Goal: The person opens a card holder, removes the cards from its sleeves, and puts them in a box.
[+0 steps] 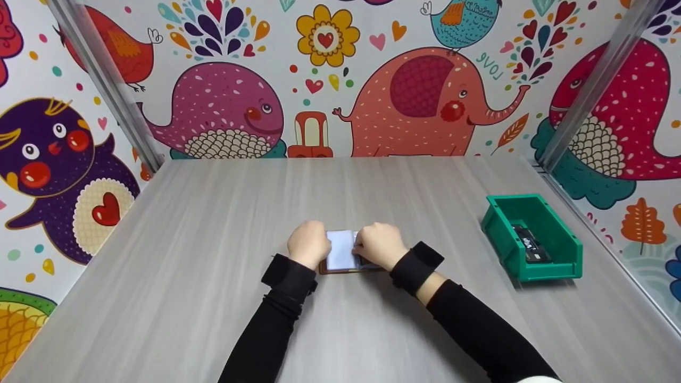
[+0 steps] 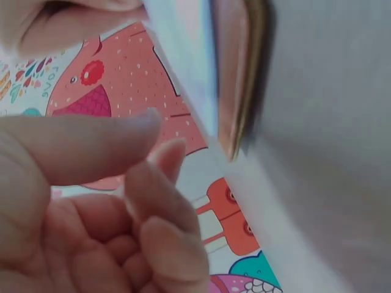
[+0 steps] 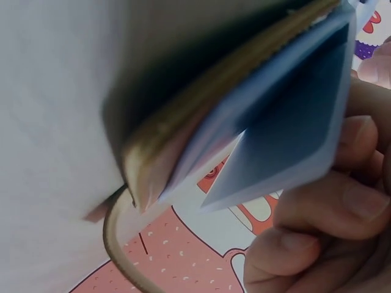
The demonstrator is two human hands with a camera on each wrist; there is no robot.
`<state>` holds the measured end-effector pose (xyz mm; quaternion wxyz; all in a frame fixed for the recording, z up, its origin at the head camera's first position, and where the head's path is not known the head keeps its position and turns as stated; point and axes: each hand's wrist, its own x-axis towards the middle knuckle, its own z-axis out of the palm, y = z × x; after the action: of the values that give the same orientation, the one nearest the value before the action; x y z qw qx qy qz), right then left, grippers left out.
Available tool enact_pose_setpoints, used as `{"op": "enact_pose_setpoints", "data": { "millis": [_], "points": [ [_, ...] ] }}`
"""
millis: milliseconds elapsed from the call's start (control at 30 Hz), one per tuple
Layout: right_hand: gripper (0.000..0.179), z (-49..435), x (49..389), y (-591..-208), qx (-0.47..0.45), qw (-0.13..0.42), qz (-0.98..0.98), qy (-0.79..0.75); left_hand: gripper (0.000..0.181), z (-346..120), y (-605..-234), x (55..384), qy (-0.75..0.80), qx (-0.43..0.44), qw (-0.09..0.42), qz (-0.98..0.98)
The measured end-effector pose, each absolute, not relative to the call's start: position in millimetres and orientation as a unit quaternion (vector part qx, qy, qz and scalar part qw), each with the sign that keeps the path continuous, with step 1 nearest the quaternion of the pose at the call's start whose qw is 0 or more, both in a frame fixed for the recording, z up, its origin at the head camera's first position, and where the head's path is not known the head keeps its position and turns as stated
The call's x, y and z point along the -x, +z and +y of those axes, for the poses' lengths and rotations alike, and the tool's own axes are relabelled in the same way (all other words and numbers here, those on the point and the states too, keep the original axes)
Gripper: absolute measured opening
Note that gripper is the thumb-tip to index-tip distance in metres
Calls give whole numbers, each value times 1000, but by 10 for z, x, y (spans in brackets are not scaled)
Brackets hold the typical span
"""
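Note:
A brown card holder (image 1: 346, 272) lies spread on the table, with a pale plastic sleeve page (image 1: 340, 250) facing up. My right hand (image 1: 382, 246) pinches a sleeve page at its right side. In the right wrist view that page (image 3: 293, 140) stands away from the other leaves, with curled fingers (image 3: 360, 201) at its edge. My left hand (image 1: 309, 244) is beside the holder's left edge. Its thumb and curled fingers come close together in the left wrist view, with nothing seen between them. A tan strap (image 3: 113, 232) loops from the holder.
To the right stands a green bin (image 1: 548, 271) with several dark cards (image 1: 532, 247) inside, the top one lettered. Printed cartoon walls (image 1: 319, 80) and metal posts (image 1: 580, 96) border the grey table (image 1: 213, 213). Black bands (image 1: 290, 279) wrap both wrists.

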<state>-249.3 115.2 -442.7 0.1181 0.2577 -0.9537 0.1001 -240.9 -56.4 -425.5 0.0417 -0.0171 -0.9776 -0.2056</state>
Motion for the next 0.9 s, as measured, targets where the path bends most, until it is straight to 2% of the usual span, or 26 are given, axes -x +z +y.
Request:
{"op": "enact_pose_setpoints", "data": {
  "millis": [200,900],
  "points": [
    [12,1156,2492,-4430,-260,118,-953,101,3,-505,-4301,2392,-194,34,48,-979],
    [13,1163,2501,-4436,-254,112,-955,101,10,-454,-4332,2406,-178,27,34,-983]
  ]
}}
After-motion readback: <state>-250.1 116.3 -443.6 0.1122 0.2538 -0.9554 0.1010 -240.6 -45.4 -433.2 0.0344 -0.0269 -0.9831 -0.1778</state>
